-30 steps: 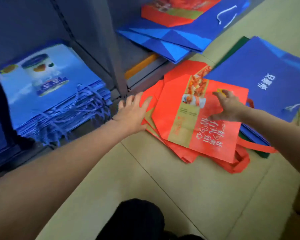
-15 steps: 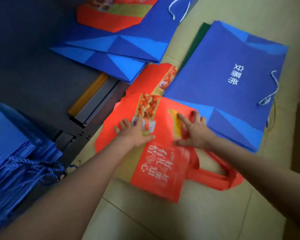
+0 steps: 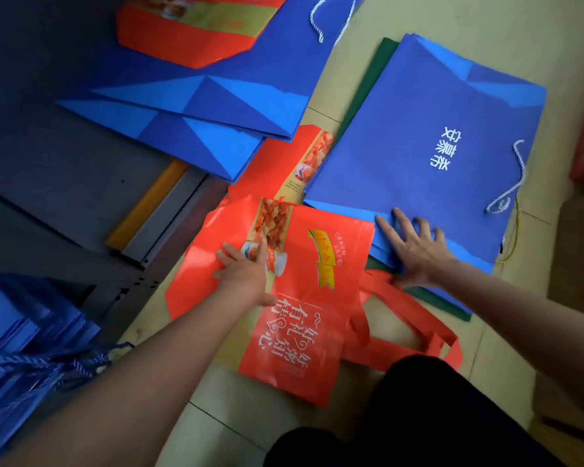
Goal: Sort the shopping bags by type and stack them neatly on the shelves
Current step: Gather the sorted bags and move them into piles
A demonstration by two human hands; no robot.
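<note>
A red fabric bag (image 3: 304,318) with white lettering lies flat on the floor in front of me, its red handles (image 3: 405,325) trailing right. My left hand (image 3: 246,274) presses flat on its upper left part, fingers spread. My right hand (image 3: 415,247) rests with straight fingers on the near edge of a stack of blue paper bags (image 3: 429,136) to the right. Another red bag (image 3: 284,163) pokes out from under that stack. A green bag (image 3: 432,294) lies beneath the blue ones.
More blue bags (image 3: 216,106) with a red bag (image 3: 182,38) on top lie on the low grey shelf (image 3: 64,170) at upper left. A pile of blue rope-handled bags (image 3: 24,352) sits at lower left. My dark-clad knee (image 3: 418,416) is at the bottom.
My right hand moved from the red bag rightward onto the edge of the blue bag stack. My left hand stayed pressed on the red bag. The view shifted closer.
</note>
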